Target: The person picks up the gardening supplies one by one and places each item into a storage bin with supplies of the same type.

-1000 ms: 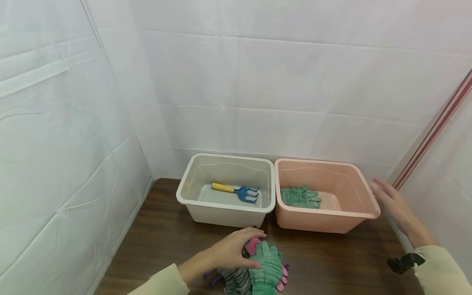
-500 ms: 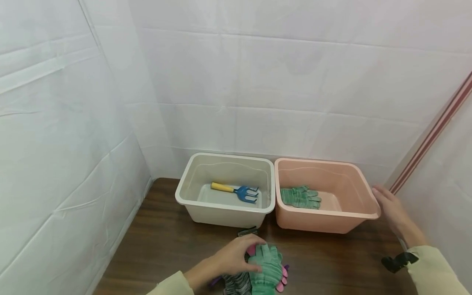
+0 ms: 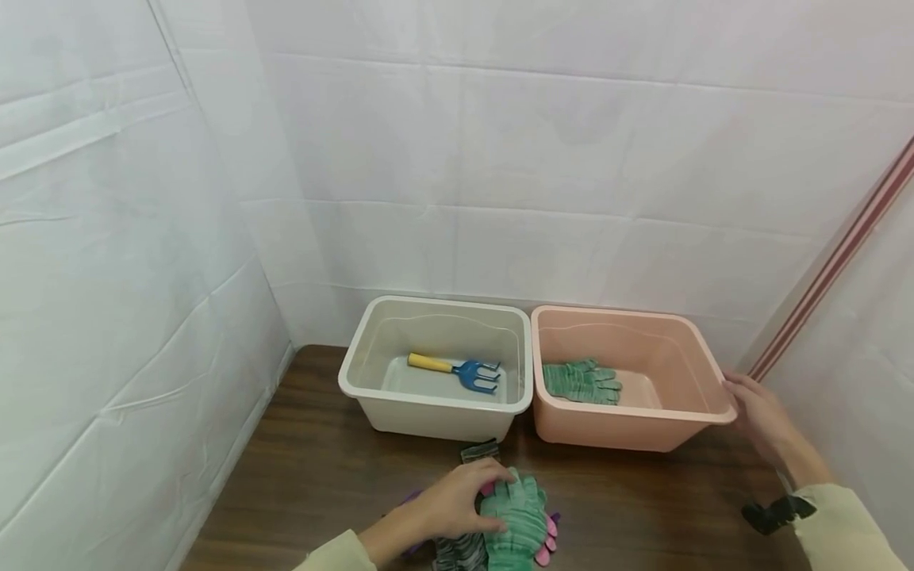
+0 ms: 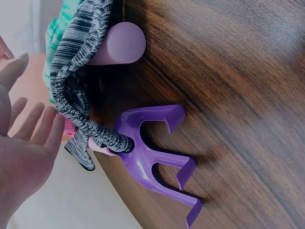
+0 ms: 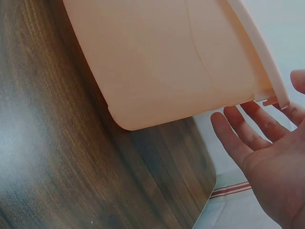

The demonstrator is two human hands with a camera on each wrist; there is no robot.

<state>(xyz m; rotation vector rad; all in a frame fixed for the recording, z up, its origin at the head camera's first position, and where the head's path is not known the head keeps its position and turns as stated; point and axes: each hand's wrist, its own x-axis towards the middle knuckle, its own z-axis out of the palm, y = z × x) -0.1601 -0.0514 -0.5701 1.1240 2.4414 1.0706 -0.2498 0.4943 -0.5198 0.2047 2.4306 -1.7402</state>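
My left hand [image 3: 460,500] hovers over a pile of gloves and tools, thumb and fingers spread, fingertips right at a green knit glove [image 3: 517,523]. Under it lies a black-and-grey knit glove [image 4: 78,50]. A purple hand rake [image 4: 147,164] pokes out below that glove, and the end of a pink handle [image 4: 126,43] shows beside it. Pink fingertips of another glove [image 3: 548,543] stick out on the right. My right hand [image 5: 276,162] is at the right end of the pink bin [image 3: 607,432], its extended fingers against the wall just under the rim.
A white bin [image 3: 435,416] stands left of the pink one, side by side; in it lies a blue hand rake [image 3: 474,375] with a yellow handle. Another green glove [image 3: 581,382] lies in the pink bin. White sheeting [image 3: 457,174] encloses the brown wooden table [image 3: 314,460].
My left hand has shifted slightly right and down over the green glove, uncovering part of the black-and-grey glove behind it. My right hand has come down to the pink bin's right end.
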